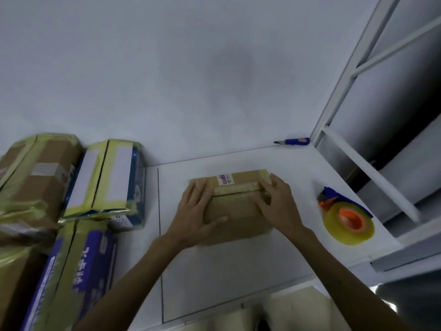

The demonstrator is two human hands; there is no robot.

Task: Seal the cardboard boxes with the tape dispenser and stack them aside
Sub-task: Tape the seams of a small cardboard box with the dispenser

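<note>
A small brown cardboard box (235,209) lies on the white table (214,271), with a strip of yellowish tape along its top seam and a small label near the far edge. My left hand (196,213) lies flat on the box's left side, fingers spread. My right hand (274,204) presses flat on the right end of the tape. The tape dispenser (346,218), blue with an orange core and a yellowish roll, rests on the table to the right, untouched.
Several taped boxes (71,199) are stacked at the left, some with blue print. A blue utility knife (292,141) lies at the table's far edge by the wall. A white metal shelf frame (372,115) stands at the right.
</note>
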